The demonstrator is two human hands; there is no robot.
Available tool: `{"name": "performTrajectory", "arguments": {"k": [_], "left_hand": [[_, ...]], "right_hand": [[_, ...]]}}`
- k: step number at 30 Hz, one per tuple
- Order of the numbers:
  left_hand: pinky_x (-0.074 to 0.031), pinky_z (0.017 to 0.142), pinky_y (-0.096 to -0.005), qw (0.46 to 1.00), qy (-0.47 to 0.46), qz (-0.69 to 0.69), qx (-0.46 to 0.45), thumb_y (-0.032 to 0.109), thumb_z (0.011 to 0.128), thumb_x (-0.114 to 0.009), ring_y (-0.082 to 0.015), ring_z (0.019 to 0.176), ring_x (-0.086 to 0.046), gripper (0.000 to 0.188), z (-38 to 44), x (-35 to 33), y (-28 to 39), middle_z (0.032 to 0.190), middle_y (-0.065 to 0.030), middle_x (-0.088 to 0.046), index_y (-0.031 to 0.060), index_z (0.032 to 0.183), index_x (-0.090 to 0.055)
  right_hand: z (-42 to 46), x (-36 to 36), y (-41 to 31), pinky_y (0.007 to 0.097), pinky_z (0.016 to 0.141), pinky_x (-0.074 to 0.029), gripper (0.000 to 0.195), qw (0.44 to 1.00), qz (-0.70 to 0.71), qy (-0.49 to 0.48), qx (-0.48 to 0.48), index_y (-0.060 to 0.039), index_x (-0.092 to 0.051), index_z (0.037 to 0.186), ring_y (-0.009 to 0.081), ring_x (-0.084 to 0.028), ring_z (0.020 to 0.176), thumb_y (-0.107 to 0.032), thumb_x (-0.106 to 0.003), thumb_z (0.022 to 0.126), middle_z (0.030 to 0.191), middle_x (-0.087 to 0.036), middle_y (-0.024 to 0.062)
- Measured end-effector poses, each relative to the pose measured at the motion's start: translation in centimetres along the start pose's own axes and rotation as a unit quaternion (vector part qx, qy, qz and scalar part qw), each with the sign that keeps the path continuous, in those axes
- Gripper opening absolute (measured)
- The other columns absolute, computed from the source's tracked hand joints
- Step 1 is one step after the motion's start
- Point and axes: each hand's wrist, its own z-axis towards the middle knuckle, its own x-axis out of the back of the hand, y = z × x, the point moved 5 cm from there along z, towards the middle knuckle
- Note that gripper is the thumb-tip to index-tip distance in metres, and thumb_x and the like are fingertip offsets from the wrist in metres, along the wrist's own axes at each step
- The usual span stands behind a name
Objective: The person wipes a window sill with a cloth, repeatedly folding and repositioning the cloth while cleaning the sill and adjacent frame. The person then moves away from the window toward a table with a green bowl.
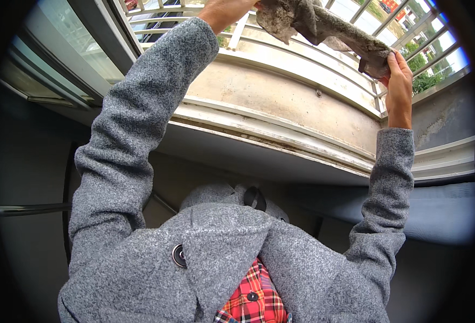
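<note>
A dirty grey-brown cloth [322, 24] is stretched between my two hands at the top of the head view, in front of the white bars of a window grille [366, 97]. My left hand [229, 12], partly cut off by the picture's upper edge, is at the cloth's left end; its fingertips are out of sight. My right hand [399, 80] pinches the cloth's right end between thumb and fingers. The cloth sags in folds between them, above the concrete outer ledge [277, 89].
Below the ledge runs a dirty white window track [261, 125]. Sliding glass panes [75, 36] stand at the left. A blue-grey curtain or cover [443, 214] lies at the right, and a metal rail [29, 209] is at the lower left.
</note>
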Motion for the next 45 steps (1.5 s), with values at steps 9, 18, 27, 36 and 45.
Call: {"name": "performTrajectory", "arguments": {"k": [9, 18, 27, 36, 45], "left_hand": [[-0.047, 0.069, -0.0236, 0.970, -0.199, -0.142, 0.019, 0.008, 0.094, -0.052, -0.0079, 0.074, -0.056, 0.020, -2.7, -14.2, 3.3, 0.082, -0.0027, -0.066, -0.0043, 0.102, -0.066], [-0.053, 0.080, -0.0270, 0.975, -0.197, -0.023, -0.104, 0.011, 0.091, -0.060, -0.0163, 0.086, -0.066, 0.023, -3.5, -23.5, 6.5, 0.091, -0.0115, -0.070, -0.0002, 0.110, -0.067], [-0.050, 0.073, -0.0410, 0.923, -0.349, 0.083, -0.137, 0.006, 0.078, -0.062, -0.0346, 0.080, -0.063, 0.014, -14.5, -25.7, 1.0, 0.080, -0.0163, -0.064, 0.0004, 0.091, -0.065], [-0.049, 0.072, -0.0393, 0.911, -0.344, 0.213, -0.082, 0.004, 0.080, -0.061, -0.0303, 0.084, -0.058, 0.015, -19.4, -16.3, -3.1, 0.083, -0.0126, -0.061, 0.0002, 0.095, -0.063], [-0.049, 0.078, -0.0363, 0.900, -0.275, 0.334, -0.050, -0.003, 0.070, -0.058, -0.0284, 0.086, -0.057, 0.024, -23.1, -9.6, -3.9, 0.084, -0.0130, -0.059, -0.0029, 0.094, -0.058]], "right_hand": [[-10.1, 10.9, -2.8, 0.0247, 0.079, -0.055, 0.029, 0.997, 0.036, 0.061, -0.031, -0.0011, -0.059, 0.119, 0.0108, -0.065, 0.088, -0.017, -0.044, 0.100, 0.103, -0.066, 0.0067], [-16.0, 19.3, -4.5, 0.0269, 0.083, -0.053, 0.030, 0.978, -0.036, 0.204, 0.003, 0.0013, -0.058, 0.120, 0.0142, -0.063, 0.094, -0.016, -0.043, 0.100, 0.109, -0.063, 0.0102], [-21.1, 11.6, 2.8, 0.0249, 0.072, -0.045, 0.023, 0.959, -0.264, 0.075, -0.068, 0.0003, -0.061, 0.108, 0.0074, -0.054, 0.083, -0.014, -0.046, 0.099, 0.096, -0.061, 0.0011], [-22.4, -1.2, 6.6, 0.0407, 0.081, -0.047, 0.015, 0.880, -0.433, -0.176, 0.086, -0.0028, -0.061, 0.101, 0.0323, -0.061, 0.091, -0.007, -0.057, 0.087, 0.096, -0.065, 0.0149], [-20.7, -9.6, 5.2, 0.0408, 0.061, -0.048, 0.012, 0.867, -0.404, -0.275, 0.097, -0.0056, -0.061, 0.095, 0.0329, -0.062, 0.070, -0.006, -0.059, 0.083, 0.081, -0.065, 0.0135]]}}
